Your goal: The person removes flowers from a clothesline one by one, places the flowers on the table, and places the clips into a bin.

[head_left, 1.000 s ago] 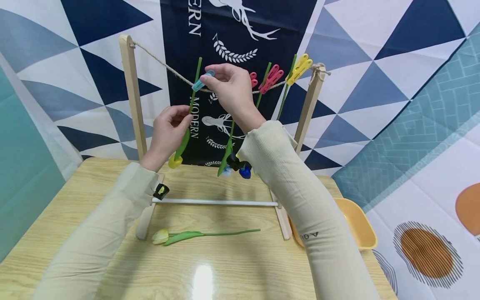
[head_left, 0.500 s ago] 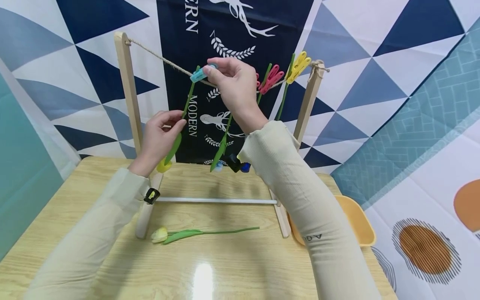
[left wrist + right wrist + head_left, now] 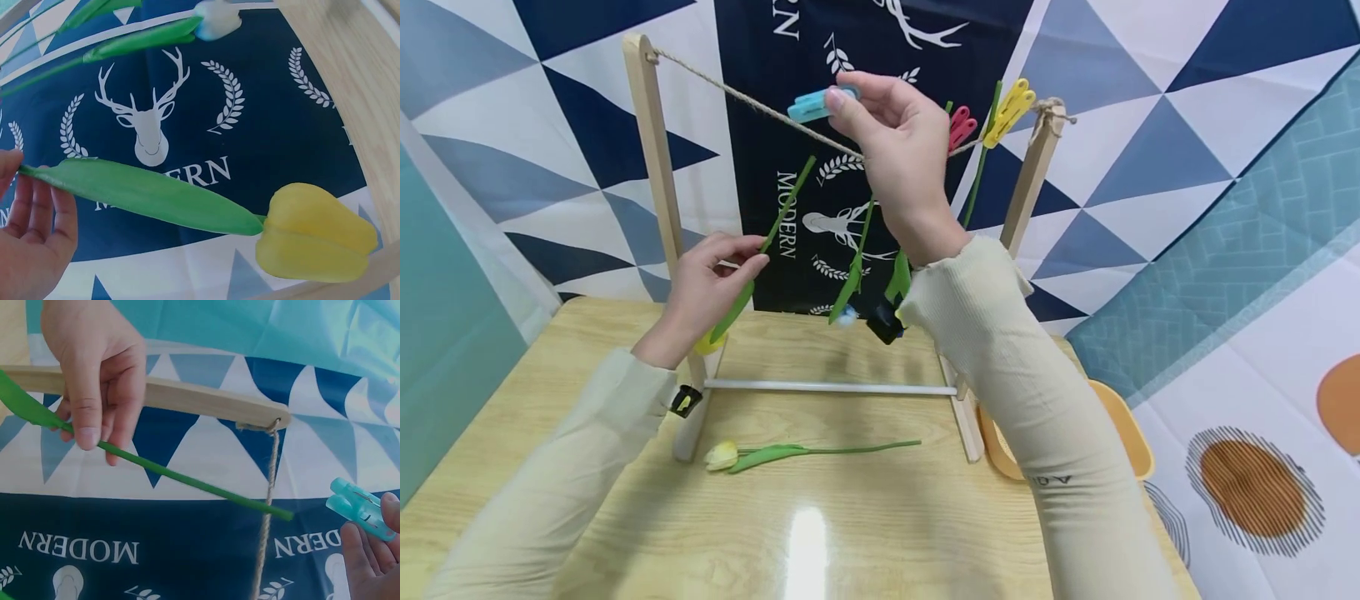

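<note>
Left fingers (image 3: 41, 209) pinch a yellow tulip (image 3: 200, 209) well above its bloom (image 3: 317, 236); right fingers (image 3: 883, 87), a blue clothespin (image 3: 812, 106).

Both sleeved arms (image 3: 1060, 408) reach forward and up. The right hand (image 3: 901, 137) is higher than the left hand (image 3: 703, 279); each pinches between thumb (image 3: 844, 107) and bent fingers (image 3: 880, 87).

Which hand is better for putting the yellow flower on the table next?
Probably the left hand: it pinches the stem of the yellow flower. The right hand is higher, near the rope, holding a blue clip.
</note>
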`<state>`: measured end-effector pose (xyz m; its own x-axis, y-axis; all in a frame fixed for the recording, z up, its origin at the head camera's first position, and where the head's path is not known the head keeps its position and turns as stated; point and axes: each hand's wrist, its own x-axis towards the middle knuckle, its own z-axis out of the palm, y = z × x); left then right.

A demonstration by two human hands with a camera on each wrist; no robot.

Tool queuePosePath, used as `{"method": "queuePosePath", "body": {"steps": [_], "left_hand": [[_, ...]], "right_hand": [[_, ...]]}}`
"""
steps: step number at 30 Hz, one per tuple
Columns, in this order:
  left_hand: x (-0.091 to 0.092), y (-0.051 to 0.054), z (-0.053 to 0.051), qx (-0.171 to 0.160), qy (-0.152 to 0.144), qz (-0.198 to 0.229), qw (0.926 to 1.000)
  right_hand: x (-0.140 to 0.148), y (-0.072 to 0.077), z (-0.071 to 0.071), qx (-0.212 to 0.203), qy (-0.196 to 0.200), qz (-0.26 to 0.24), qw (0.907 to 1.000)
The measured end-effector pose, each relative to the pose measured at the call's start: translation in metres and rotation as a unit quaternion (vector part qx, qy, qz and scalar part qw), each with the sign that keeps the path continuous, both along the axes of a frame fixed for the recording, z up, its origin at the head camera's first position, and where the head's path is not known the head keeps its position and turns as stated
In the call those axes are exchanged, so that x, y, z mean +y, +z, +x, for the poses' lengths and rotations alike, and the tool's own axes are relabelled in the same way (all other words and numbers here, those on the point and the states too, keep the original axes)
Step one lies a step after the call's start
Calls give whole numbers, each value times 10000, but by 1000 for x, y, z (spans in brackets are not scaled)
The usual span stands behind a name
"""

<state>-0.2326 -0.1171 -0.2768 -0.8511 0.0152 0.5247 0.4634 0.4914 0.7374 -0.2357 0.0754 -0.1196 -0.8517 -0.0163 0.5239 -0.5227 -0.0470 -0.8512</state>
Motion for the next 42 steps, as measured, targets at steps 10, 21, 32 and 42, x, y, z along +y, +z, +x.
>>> {"method": "queuePosePath", "body": {"steps": [10, 21, 32, 42], "left_hand": [[7, -3, 17, -141, -807, -775, 9936], [17, -16, 30, -644, -1478, -1589, 9740], [33, -47, 23, -915, -2074, -2092, 9512], [53, -68, 18, -1154, -2341, -2418, 9346]], "right_hand": [[41, -12, 25, -509, 142, -405, 9978], [94, -52, 42, -925, 157, -737, 9929], [163, -120, 52, -1652, -49, -1431, 9758], [224, -172, 57, -2430, -164, -1458, 9589]]}}
